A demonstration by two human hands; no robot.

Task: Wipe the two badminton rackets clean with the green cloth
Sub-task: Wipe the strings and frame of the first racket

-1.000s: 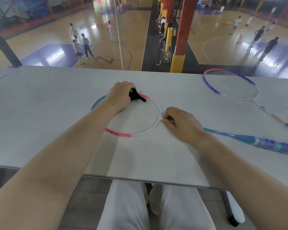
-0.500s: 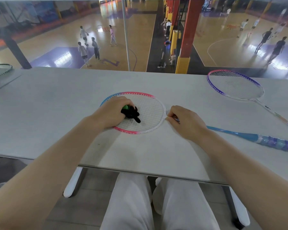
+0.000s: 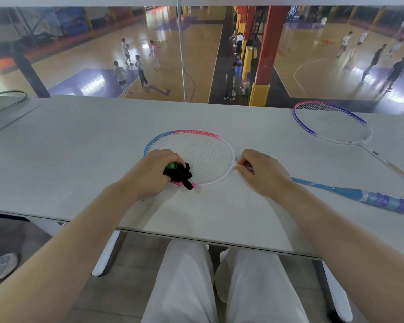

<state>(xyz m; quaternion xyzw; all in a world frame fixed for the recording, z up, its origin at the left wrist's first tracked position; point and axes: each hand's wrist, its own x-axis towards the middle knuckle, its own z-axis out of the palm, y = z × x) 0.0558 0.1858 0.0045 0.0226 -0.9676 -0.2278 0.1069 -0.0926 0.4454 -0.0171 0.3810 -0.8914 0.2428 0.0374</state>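
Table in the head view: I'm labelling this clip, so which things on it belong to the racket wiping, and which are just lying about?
Part of the job:
- pink and blue racket, pinched at its neck by the right hand
- cloth, gripped by the left hand
- purple racket, lying untouched at the far right

Just lying about:
- dark racket at the far left
- table itself

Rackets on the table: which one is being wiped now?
The pink-and-blue racket under both hands; the purple-framed racket lies untouched at far right.
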